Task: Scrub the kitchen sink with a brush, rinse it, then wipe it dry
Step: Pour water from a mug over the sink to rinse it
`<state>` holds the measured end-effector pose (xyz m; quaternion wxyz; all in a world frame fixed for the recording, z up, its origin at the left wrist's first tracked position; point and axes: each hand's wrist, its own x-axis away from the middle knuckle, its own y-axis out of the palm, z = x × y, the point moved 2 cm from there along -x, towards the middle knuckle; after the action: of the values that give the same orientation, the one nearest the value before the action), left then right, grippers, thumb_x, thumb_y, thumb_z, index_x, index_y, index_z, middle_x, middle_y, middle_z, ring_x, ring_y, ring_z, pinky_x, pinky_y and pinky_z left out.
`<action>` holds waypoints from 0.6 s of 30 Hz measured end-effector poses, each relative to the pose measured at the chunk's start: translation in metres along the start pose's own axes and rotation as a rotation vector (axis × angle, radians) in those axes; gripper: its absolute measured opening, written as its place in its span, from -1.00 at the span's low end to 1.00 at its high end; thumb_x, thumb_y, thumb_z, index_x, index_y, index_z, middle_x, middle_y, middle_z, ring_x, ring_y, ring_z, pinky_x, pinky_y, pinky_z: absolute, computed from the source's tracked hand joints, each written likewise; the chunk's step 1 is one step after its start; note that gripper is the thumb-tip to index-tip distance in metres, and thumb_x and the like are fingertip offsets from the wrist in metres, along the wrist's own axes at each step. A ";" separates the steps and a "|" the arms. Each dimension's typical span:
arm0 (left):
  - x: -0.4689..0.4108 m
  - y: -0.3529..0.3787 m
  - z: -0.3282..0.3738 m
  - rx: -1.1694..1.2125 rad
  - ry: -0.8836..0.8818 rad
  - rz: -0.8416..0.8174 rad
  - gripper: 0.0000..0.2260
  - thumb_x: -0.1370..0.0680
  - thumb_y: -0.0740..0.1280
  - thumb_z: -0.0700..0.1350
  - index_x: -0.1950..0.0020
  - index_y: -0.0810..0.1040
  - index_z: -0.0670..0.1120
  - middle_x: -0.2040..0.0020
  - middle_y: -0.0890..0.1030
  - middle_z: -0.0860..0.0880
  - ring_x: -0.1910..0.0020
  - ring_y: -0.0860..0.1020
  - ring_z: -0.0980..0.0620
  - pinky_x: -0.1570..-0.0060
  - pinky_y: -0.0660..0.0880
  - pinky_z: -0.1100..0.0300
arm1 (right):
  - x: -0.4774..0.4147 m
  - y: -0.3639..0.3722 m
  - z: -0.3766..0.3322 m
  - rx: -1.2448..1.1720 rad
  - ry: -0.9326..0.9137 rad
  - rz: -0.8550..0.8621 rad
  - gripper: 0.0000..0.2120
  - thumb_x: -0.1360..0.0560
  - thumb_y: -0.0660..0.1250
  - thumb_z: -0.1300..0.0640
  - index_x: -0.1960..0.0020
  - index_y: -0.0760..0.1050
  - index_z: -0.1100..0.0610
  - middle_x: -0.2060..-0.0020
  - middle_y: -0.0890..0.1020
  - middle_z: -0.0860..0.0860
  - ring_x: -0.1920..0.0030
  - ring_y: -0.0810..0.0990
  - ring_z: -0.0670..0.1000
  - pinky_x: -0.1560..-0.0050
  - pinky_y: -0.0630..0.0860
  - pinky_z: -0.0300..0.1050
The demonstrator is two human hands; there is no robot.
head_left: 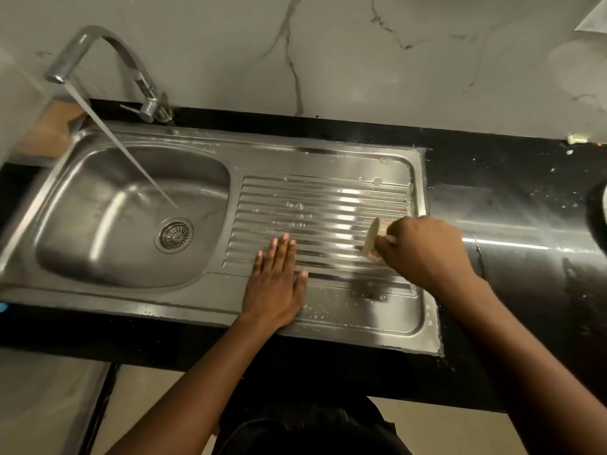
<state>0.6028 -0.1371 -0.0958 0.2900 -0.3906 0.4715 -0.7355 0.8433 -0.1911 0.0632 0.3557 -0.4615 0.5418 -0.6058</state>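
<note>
The right hand (423, 251) grips the brush (372, 238) on the ribbed drainboard (322, 205), the left hand (276, 284) lies flat with straight fingers, so the scrubbing seems unfinished, and rinsing and drying remain.

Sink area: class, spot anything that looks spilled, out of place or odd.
The tap pours into the basin while the right hand holds the brush on the drainboard. Droplets speckle the black counter beside it, and a small pale scrap lies by the wall.

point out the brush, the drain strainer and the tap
brush (372, 238), head view, pale bristle block
drain strainer (176, 235), head view, its centre
tap (65, 60), head view, down-turned outlet end
</note>
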 end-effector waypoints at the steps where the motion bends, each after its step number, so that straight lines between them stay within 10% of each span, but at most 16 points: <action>1: -0.003 0.000 0.003 0.007 -0.001 -0.005 -0.37 -0.71 -0.21 0.21 -0.68 -0.29 -0.06 -0.67 -0.34 -0.02 -0.64 -0.36 0.00 -0.64 -0.24 -0.08 | -0.002 -0.001 -0.014 0.012 -0.040 0.015 -0.62 -0.62 0.24 -0.19 0.19 0.54 0.07 0.27 0.62 0.11 0.21 0.64 0.23 0.21 0.45 -0.06; 8: -0.025 -0.001 0.001 -0.019 0.055 0.013 -0.38 -0.72 -0.16 0.19 -0.70 -0.23 -0.06 -0.70 -0.26 -0.03 -0.68 -0.27 -0.02 -0.65 -0.20 -0.08 | -0.016 0.007 -0.070 -0.063 -0.132 0.080 -0.63 -0.62 0.24 -0.15 0.14 0.61 0.09 0.26 0.63 0.11 0.27 0.55 0.22 0.25 0.39 -0.06; 18: -0.017 -0.018 -0.069 0.011 -0.219 0.051 -0.32 -0.70 -0.20 0.23 -0.68 -0.27 -0.15 -0.69 -0.27 -0.14 -0.68 -0.24 -0.10 -0.65 -0.19 -0.09 | 0.005 0.016 0.033 -0.301 0.169 -0.056 -0.53 -0.49 0.24 -0.29 0.30 0.60 0.07 0.43 0.62 -0.01 0.36 0.63 0.09 0.30 0.59 -0.02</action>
<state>0.5521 -0.0845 -0.1013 0.3607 -0.4549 0.4426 -0.6835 0.8715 -0.2090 0.0481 0.2186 -0.4718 0.6412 -0.5643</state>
